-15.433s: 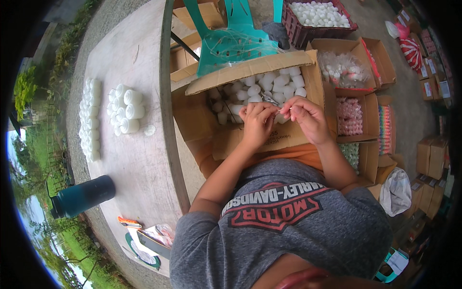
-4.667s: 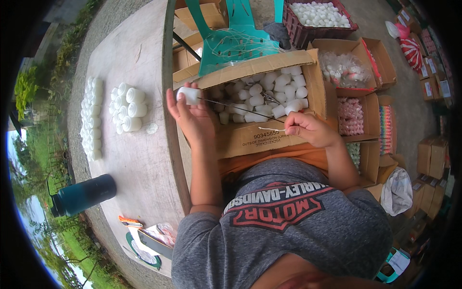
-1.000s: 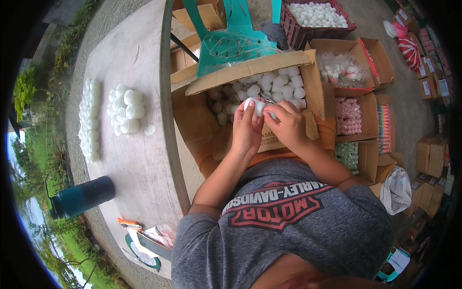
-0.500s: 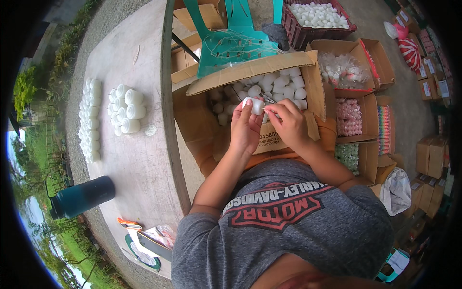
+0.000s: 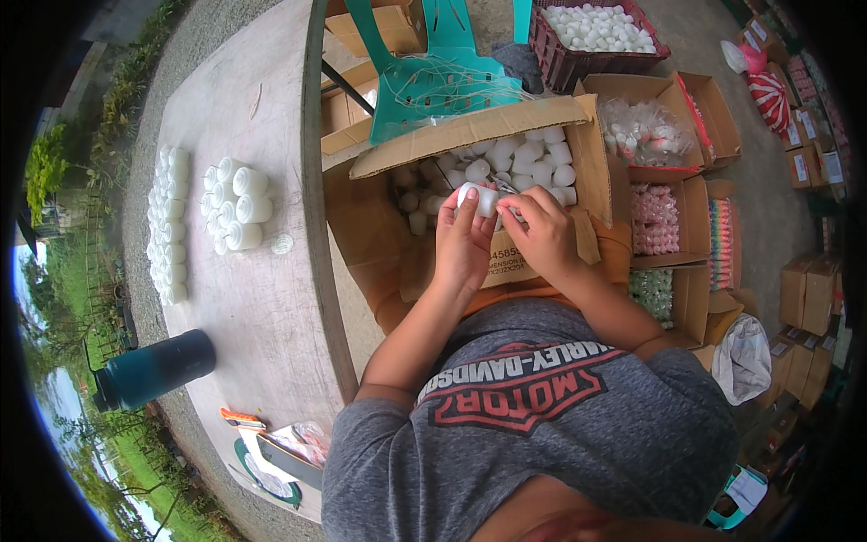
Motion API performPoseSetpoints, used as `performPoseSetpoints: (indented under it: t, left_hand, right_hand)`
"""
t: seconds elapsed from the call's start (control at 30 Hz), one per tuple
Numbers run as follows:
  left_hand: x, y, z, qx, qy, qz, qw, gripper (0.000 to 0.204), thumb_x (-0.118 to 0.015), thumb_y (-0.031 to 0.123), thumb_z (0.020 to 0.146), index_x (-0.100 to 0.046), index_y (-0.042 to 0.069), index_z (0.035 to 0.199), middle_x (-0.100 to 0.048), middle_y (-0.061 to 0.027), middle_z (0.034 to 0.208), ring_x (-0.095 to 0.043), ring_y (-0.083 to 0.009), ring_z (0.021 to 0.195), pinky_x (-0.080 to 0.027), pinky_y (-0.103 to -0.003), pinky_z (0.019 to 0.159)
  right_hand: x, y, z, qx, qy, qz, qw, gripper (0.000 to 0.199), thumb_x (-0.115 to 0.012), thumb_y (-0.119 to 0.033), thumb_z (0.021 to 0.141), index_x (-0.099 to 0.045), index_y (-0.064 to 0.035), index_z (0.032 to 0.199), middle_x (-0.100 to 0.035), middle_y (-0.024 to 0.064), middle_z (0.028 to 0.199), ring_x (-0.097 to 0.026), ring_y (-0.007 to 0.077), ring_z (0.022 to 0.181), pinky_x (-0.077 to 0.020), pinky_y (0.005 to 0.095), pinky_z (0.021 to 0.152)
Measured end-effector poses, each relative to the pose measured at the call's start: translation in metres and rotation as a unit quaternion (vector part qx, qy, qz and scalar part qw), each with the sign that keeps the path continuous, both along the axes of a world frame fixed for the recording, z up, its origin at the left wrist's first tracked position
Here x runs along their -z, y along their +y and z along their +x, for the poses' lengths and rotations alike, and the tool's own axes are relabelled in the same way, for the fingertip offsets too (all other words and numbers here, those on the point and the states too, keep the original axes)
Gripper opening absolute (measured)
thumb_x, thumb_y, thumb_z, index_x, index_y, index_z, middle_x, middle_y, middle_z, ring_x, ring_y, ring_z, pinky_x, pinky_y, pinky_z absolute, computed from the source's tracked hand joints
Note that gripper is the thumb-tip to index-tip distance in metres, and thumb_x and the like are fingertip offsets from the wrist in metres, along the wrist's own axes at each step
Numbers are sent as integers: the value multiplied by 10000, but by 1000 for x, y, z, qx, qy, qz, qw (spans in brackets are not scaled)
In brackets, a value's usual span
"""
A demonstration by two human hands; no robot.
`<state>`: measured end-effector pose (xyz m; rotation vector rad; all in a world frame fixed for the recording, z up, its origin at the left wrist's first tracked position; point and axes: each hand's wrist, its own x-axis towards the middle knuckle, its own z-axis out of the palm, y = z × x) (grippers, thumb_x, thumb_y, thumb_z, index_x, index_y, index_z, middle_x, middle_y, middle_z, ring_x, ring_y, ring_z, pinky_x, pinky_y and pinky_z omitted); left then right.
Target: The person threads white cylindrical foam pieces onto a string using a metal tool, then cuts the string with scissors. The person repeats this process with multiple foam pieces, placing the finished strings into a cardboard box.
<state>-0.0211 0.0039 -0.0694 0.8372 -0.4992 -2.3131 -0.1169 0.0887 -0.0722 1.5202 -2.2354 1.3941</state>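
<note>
My left hand [image 5: 462, 237] is closed around a short white candle [image 5: 477, 200], thumb on its side, holding it tilted above an open cardboard box [image 5: 591, 172]. At the candle's right end, the thumb and fingers of my right hand [image 5: 542, 230] pinch what looks like its thin pale wick; the fingertips partly hide it. Inside the box below lie many similar loose white candles [image 5: 533, 163]. A scissor-like metal tool [image 5: 502, 185] shows partly behind my hands.
On the table [image 5: 280, 316] at left stand white candles [image 5: 244, 210] in two groups, a dark teal bottle [image 5: 163, 366] and an orange cutter [image 5: 242, 419]. Pale strings lie on a green chair [image 5: 442, 86]. A crate [image 5: 551, 68] and filled boxes [image 5: 691, 217] stand at right.
The candle has turned slightly in my left hand and shifted a little to the right. My right fingertips stay at its end, with hardly any movement.
</note>
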Motion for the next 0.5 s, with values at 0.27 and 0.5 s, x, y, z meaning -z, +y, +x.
performPoseSetpoints:
  t: [0.27,0.5]
  left_hand:
    - [2,-1,0,6,4,-15,1000,350,-626,150,873,-404,55,1126,-535,-104,1136,-540,-217,1101,-476,-315,917]
    - [-6,3,-1,-3,6,-18,1000,339,-624,125,873,-409,53,1125,-531,-100,1140,-536,-209,1103,-470,-307,919]
  right_hand:
    - [-2,1,1,-3,-10,12,1000,118,-679,-105,764,-596,-82,845,-548,44,764,-578,219,659,-471,324,542]
    - [-3,1,2,-3,-22,-2,1000,90,-668,-105,780,-606,-77,839,-554,47,765,-584,227,666,-468,330,542]
